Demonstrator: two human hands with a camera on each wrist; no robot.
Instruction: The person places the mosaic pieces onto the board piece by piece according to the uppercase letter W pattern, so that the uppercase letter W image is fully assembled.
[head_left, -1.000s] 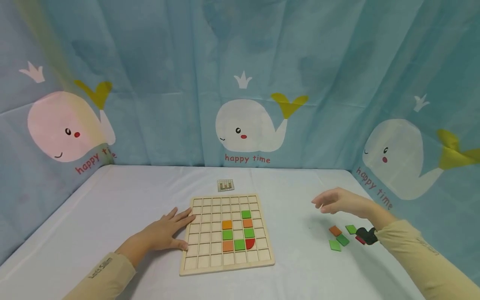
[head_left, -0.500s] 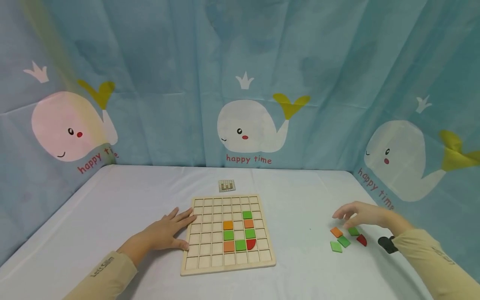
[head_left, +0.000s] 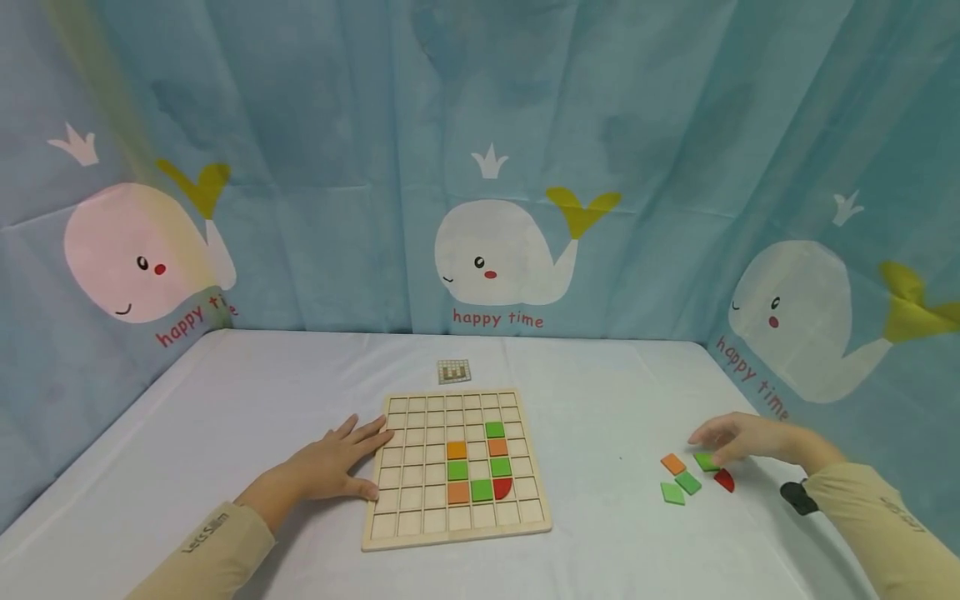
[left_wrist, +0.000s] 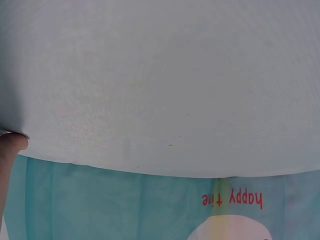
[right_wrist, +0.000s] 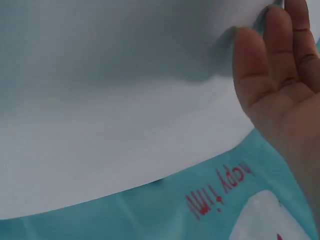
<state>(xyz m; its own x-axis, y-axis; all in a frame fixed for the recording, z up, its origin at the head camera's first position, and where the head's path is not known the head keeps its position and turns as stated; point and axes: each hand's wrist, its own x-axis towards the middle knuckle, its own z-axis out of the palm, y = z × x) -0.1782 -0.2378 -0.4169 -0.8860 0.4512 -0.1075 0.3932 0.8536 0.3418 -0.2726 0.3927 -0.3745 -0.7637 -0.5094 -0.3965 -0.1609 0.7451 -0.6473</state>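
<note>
I judge this the pick-up step; my right hand [head_left: 750, 439] touches the green tile [head_left: 706, 461] at lower right, grip not clenched; left hand [head_left: 330, 467] flat against the wooden grid board [head_left: 454, 533]; next, a pinch and lift.

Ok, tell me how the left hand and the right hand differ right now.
The left hand lies flat with fingers spread against the left edge of the wooden board; the right hand reaches over the loose tiles, fingertips on a green tile. The left hand is by tiles already set in the grid; the right is by tiles lying on the table. Both wear beige sleeves.
</note>
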